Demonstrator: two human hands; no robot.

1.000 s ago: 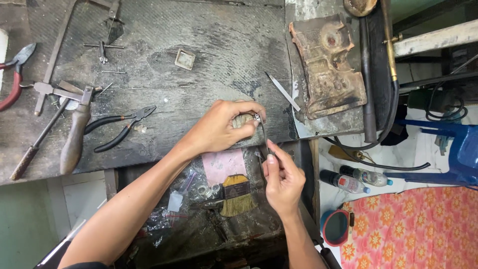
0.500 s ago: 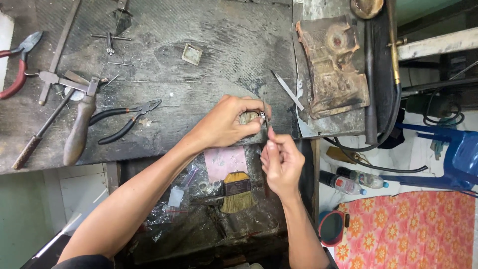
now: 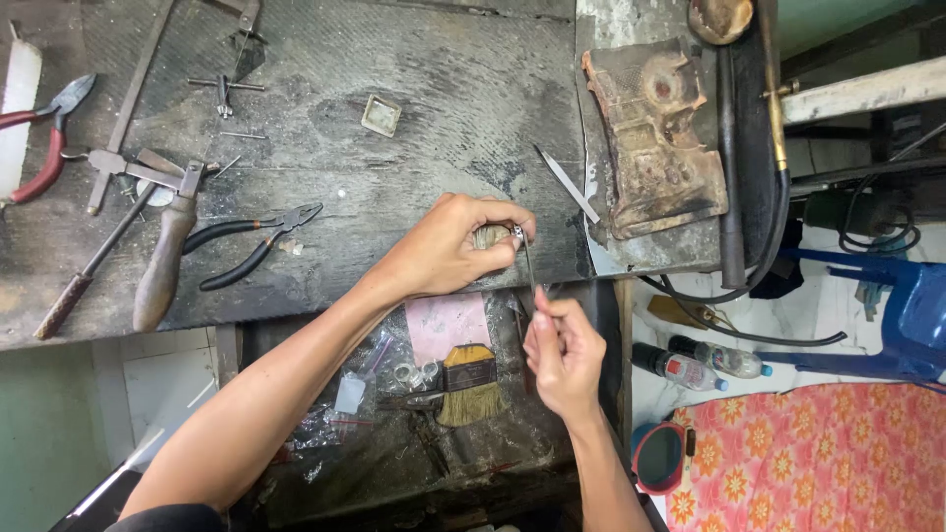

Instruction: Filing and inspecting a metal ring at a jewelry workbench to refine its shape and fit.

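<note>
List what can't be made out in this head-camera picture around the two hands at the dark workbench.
- Small silvery piece, head view: mostly hidden by the left hand; shape unclear.
- Thin metal tool: its lower end is buried in the right hand; kind too small to tell.
- Red-handled pliers: handles cut off by the left edge.
- Clear bags in the tray below: contents too small.

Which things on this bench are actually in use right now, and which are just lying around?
In use: left hand holding small silver metal piece; right hand holding thin metal file.

Lying about: black-handled pliers, red-handled pliers, wooden-handled tool, yellow bristle brush.
</note>
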